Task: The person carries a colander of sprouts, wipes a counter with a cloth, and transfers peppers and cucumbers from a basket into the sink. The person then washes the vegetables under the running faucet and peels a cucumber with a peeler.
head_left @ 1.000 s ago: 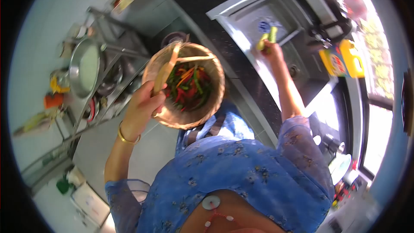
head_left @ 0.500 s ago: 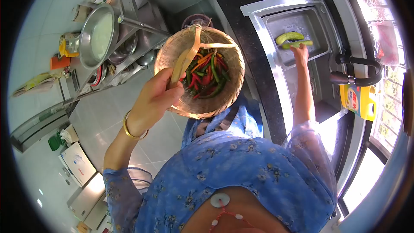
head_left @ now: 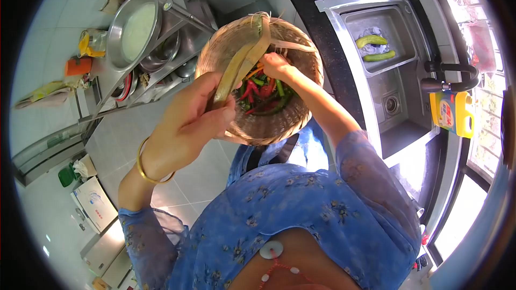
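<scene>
My left hand (head_left: 183, 123) is closed around the flat bamboo handle (head_left: 234, 78) of a round woven basket (head_left: 314, 83), holding it up in front of me. Inside lie red, green and orange chili peppers (head_left: 263, 88). My right hand (head_left: 277, 65) reaches into the basket, its fingers curled closed at the orange chili peppers; the fingertips are partly hidden. Two long green gourd-like vegetables (head_left: 372, 40) rest in the far basin of the steel sink (head_left: 346, 21) to the right.
A black faucet (head_left: 457, 75) and a yellow jug (head_left: 451, 114) stand beside the sink. On the left, a metal rack (head_left: 174, 8) carries a large steel bowl (head_left: 134, 29) with pale contents. The dark counter (head_left: 317, 37) edge runs close to the basket's right side.
My right hand has let go of the lower green vegetable in the sink and moved left into the basket, among the chili peppers. My left hand keeps hold of the handle.
</scene>
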`<act>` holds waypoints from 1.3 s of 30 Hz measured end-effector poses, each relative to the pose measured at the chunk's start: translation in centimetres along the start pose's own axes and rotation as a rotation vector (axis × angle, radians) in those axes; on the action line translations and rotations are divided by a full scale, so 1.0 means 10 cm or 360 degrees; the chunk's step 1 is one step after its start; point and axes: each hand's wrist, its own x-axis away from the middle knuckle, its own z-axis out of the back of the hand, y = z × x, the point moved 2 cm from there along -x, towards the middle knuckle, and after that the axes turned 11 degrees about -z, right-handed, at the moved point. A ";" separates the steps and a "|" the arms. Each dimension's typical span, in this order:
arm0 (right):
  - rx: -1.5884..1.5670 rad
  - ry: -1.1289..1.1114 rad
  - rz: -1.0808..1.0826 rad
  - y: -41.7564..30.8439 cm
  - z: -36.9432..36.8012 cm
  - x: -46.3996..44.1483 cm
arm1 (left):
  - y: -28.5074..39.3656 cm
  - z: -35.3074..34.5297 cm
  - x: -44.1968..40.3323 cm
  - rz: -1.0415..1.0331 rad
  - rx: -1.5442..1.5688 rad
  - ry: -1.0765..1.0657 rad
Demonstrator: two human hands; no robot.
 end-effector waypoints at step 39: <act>-0.1281 -0.0640 -0.0480 -0.72 -0.03 1.35 | -1.77 0.59 -0.30 0.0025 -0.0141 -0.0106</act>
